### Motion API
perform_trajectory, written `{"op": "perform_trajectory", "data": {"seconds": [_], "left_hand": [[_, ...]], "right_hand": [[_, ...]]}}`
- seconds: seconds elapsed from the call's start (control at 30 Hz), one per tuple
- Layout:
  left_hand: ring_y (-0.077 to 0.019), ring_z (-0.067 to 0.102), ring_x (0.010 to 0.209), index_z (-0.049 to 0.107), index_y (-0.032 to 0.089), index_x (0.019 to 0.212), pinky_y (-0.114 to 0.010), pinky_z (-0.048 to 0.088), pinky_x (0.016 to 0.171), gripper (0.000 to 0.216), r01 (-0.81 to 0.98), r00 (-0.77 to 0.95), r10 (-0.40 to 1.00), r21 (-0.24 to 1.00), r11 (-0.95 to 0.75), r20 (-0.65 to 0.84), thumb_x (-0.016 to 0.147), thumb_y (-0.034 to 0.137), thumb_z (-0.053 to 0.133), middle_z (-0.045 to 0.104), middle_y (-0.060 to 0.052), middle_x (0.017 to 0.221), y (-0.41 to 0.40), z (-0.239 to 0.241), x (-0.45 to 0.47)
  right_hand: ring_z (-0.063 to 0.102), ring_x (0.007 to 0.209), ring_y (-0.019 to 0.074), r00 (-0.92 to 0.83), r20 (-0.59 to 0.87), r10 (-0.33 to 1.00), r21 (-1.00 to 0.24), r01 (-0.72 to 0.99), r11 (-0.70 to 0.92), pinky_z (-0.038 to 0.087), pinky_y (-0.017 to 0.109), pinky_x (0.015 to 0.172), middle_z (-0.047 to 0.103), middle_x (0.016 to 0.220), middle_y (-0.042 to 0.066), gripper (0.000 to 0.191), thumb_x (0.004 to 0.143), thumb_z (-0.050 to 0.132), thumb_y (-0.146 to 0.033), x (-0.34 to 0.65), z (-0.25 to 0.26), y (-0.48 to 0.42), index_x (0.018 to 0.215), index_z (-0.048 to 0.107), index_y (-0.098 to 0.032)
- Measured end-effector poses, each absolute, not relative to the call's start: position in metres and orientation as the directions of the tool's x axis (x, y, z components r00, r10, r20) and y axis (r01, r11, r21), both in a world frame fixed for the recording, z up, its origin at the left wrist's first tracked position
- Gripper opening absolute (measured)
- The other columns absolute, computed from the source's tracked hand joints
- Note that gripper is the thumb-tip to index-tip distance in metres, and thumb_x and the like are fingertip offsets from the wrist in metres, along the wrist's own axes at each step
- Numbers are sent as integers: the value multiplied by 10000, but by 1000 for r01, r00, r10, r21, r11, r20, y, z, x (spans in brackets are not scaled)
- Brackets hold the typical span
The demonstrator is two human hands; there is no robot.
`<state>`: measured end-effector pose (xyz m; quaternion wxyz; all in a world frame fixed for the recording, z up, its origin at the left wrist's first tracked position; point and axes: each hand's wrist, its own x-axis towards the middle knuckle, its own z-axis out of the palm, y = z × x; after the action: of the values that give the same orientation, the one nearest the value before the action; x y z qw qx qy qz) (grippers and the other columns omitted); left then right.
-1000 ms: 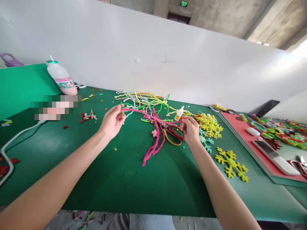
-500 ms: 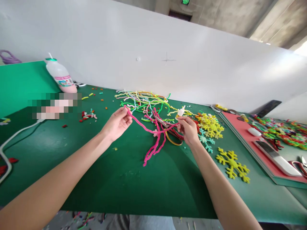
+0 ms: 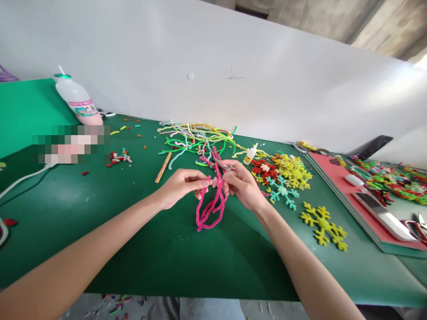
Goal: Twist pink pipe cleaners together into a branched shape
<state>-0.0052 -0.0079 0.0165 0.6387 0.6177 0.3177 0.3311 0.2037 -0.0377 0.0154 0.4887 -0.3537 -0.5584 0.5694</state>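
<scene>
In the head view, a pink fuzzy strand (image 3: 211, 228) bows in a loop over the green table (image 3: 187, 266), with a yellow snowflake (image 3: 323, 223) well to its right. Just beyond, the left hand (image 3: 180, 187) pinches one end of the strand and the right hand (image 3: 246, 186) grasps its other side. Farther off come a turquoise snowflake (image 3: 283, 191), a small bottle (image 3: 251, 154), tangled coloured strands (image 3: 196, 133) and a white partition (image 3: 150, 58).
</scene>
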Motion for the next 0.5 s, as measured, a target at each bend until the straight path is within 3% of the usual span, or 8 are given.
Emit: {"op": "perform_trajectory", "data": {"seconds": [0.23, 0.4, 0.5], "left_hand": [[-102, 612, 561, 687, 151, 770, -210, 484, 575, 156, 67, 544, 834, 985, -157, 96, 804, 303, 706, 660, 14, 648, -17, 15, -1], [-102, 593, 582, 682, 159, 706, -201, 446, 577, 174, 226, 519, 821, 888, -400, 238, 818, 292, 685, 665, 14, 636, -19, 14, 1], [-96, 577, 584, 672, 161, 706, -196, 434, 580, 172, 257, 543, 796, 850, -459, 266, 837, 272, 658, 653, 22, 630, -19, 15, 2]], "right_hand": [[522, 557, 103, -345, 223, 912, -975, -63, 214, 369, 223, 503, 571, 627, -43, 404, 923, 545, -303, 190, 13, -43, 1302, 448, -202], [559, 616, 111, -335, 271, 902, -938, 118, 325, 448, 255, 628, 571, 657, -38, 415, 937, 500, -252, 187, 11, -47, 1345, 443, -194], [555, 626, 111, -346, 294, 891, -908, 188, 373, 457, 262, 654, 565, 666, -38, 435, 937, 493, -250, 187, 10, -48, 1365, 438, -193]]}}
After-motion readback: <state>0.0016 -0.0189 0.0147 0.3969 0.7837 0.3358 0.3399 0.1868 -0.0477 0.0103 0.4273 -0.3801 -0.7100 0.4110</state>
